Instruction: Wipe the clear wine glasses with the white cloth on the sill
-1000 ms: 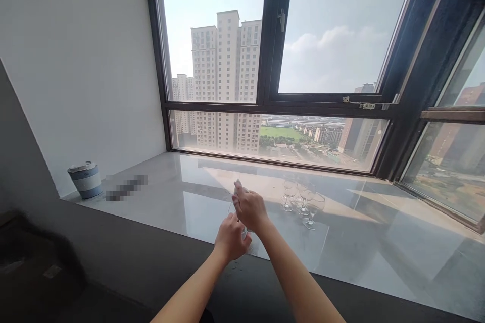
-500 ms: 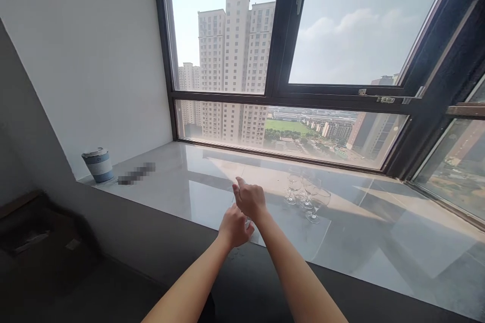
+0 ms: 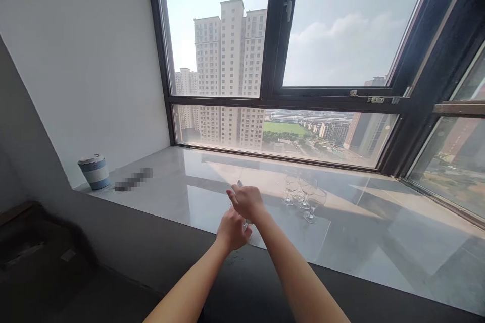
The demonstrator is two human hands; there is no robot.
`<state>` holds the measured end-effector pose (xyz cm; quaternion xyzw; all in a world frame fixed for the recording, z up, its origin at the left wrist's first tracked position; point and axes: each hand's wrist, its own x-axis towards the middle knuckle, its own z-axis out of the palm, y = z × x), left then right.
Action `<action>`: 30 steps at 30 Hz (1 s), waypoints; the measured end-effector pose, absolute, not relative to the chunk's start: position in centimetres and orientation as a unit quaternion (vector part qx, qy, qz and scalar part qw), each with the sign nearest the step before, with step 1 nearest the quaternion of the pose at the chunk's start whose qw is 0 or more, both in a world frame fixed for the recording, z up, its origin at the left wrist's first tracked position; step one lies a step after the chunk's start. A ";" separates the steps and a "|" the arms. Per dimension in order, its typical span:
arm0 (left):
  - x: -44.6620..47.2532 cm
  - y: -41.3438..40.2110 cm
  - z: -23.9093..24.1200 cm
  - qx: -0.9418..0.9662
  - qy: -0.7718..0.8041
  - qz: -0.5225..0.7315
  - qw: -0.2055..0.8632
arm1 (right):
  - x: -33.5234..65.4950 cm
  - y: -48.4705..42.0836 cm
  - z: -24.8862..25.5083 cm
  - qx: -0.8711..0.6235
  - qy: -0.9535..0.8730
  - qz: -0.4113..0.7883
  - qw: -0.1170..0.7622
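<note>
Both hands are close together above the sill's front edge. My left hand point(image 3: 232, 231), the lower one, is curled round a clear glass point(image 3: 245, 224), of which only a small shiny part shows below the right hand. Over its top lies my right hand point(image 3: 246, 202), fingers bent and closed. A small pale thing point(image 3: 239, 183) pokes out past the right fingers; its kind is too small to tell. To the right, several clear stemmed glasses point(image 3: 311, 212) stand upright in a group, apart from the hands.
A glossy grey tiled sill point(image 3: 204, 207) runs under the window point(image 3: 223, 101). At its left end stands a blue and white bucket point(image 3: 94, 172), beside a blurred-out strip point(image 3: 133, 179). Below the front edge, a brown box point(image 3: 41, 242) is in shadow at left.
My right hand has tilted and shifted slightly on the held glass, and the pale thing now shows past its fingers. The whole view has swung a little.
</note>
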<state>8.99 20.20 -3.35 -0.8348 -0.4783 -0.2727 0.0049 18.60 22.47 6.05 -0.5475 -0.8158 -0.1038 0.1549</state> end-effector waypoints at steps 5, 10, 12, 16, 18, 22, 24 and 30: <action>8.9 20.1 -3.3 -0.831 -0.495 -0.255 -0.002 | 18.7 23.3 5.2 -0.548 -0.793 -0.065 0.260; 9.0 20.3 -3.4 -0.830 -0.509 -0.228 0.000 | 19.1 24.0 3.6 -0.488 -0.702 0.087 0.512; 9.0 20.4 -3.5 -0.836 -0.501 -0.225 0.000 | 18.9 24.2 3.4 -0.475 -0.609 0.133 0.621; 9.0 20.6 -3.4 -0.832 -0.509 -0.220 -0.010 | 18.4 25.3 3.3 -0.511 -0.392 0.161 0.748; 9.0 20.7 -3.3 -0.832 -0.517 -0.200 -0.028 | 18.5 26.1 3.0 -0.547 -0.334 0.183 0.746; 9.0 21.2 -3.3 -0.835 -0.520 -0.172 -0.060 | 19.9 27.3 1.2 -0.588 -0.287 0.217 0.724; 9.0 21.5 -3.5 -0.826 -0.530 -0.178 -0.071 | 21.0 27.4 0.1 -0.606 -0.265 0.203 0.722; 8.8 22.3 -3.8 -0.779 -0.581 -0.207 -0.109 | 21.5 26.8 -3.3 -0.628 -0.300 0.194 0.692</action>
